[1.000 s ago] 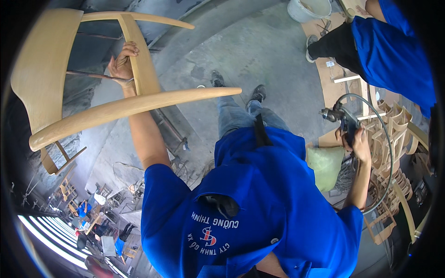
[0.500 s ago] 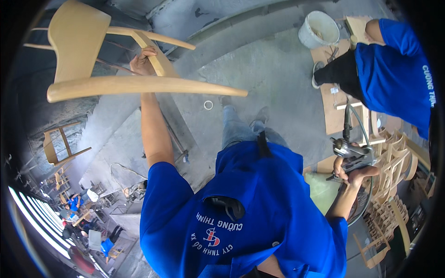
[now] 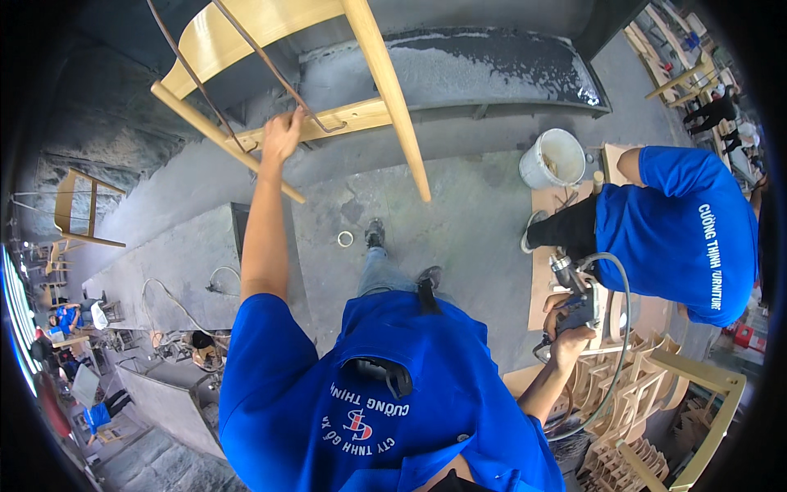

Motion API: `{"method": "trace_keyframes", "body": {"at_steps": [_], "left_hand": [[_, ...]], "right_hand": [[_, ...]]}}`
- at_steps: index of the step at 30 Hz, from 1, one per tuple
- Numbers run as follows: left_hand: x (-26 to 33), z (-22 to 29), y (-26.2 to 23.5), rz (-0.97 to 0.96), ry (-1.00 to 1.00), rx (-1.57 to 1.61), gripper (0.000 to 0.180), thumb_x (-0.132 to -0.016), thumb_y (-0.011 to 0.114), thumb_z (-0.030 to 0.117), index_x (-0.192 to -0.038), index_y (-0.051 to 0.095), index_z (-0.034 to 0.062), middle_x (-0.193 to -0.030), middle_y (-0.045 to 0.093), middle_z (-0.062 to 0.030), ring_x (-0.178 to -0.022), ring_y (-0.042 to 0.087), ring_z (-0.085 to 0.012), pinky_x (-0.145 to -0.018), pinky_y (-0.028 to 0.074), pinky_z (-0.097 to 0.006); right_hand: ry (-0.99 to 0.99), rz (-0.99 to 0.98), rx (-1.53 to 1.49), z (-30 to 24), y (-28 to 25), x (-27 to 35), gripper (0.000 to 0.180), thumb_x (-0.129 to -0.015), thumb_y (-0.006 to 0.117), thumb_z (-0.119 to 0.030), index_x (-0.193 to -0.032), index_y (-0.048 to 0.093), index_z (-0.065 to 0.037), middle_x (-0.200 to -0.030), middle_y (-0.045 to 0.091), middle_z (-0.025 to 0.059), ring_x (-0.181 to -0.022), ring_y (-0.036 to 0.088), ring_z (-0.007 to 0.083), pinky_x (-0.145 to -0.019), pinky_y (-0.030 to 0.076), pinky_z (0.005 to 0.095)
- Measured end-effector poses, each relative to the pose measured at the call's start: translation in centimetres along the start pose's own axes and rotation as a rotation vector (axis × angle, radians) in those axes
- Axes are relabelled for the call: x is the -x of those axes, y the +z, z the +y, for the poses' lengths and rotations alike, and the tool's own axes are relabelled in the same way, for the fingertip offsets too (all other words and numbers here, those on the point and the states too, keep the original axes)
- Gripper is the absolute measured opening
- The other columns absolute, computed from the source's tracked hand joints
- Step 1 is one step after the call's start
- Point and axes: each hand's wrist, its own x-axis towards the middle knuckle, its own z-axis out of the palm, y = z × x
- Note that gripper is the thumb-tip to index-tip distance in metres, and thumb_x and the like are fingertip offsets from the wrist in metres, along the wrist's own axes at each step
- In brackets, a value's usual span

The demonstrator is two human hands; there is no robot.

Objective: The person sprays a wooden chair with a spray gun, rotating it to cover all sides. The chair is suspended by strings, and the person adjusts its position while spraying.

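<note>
A pale wooden chair part (image 3: pixel 246 33) with a wide curved board and legs hangs at the upper left on two thin metal rods (image 3: pixel 262 59). My left hand (image 3: pixel 283 135) is raised, its fingers closed on the part's cross rail (image 3: pixel 352 117), close to a rod's hooked end. At the right, my right hand (image 3: pixel 571 334) is closed round a dark metal spray gun (image 3: pixel 577 299) with a hose (image 3: pixel 627 320) trailing from it.
A co-worker in blue (image 3: pixel 672 230) bends beside a white bucket (image 3: pixel 552 160). Stacked wooden chair parts (image 3: pixel 631 402) stand at the lower right. Another chair part (image 3: pixel 78 205) hangs at the far left. A ring (image 3: pixel 345 239) lies on the floor near my feet.
The hanging chair part has swung round, bringing its cross rail and rods toward me. My view has turned, and my right hand keeps hold of the spray gun.
</note>
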Motion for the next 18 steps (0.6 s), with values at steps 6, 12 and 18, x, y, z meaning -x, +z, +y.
{"method": "trace_keyframes", "body": {"at_steps": [6,12,18], "left_hand": [[0.8,-1.8,0.4,0.158,0.027,-0.254,0.051,-0.101,0.05,0.052,-0.113,0.076,0.0096,-0.115,0.072,-0.013,-0.117,0.061,-0.035,-0.107,0.04,-0.047],[2.1,-0.1,1.7,0.239,-0.03,-0.308,0.049,-0.101,0.049,0.05,-0.115,0.076,0.0121,-0.116,0.072,-0.0116,-0.119,0.061,-0.0331,-0.109,0.039,-0.046],[3.2,1.9,1.5,0.137,-0.09,-0.327,0.051,-0.102,0.046,0.05,-0.117,0.076,0.0123,-0.118,0.072,-0.0129,-0.119,0.062,-0.0345,-0.108,0.04,-0.049]], "right_hand": [[0.027,0.084,0.106,-0.8,2.1,-0.7,0.104,-0.084,0.018,-0.094,-0.09,0.054,0.003,-0.067,0.059,0.0091,-0.038,0.035,0.0088,-0.037,0.023,0.0258],[-0.02,0.001,-0.026,1.3,2.8,-1.5,0.113,-0.083,0.039,-0.091,-0.14,0.047,0.007,-0.081,0.064,0.0116,-0.042,0.038,0.0045,-0.04,0.025,0.021],[0.182,-0.128,0.219,5.7,0.2,0.8,0.081,-0.094,0.052,-0.075,-0.108,0.061,0.004,-0.077,0.065,0.0081,-0.045,0.042,0.002,-0.04,0.027,0.0199]]}}
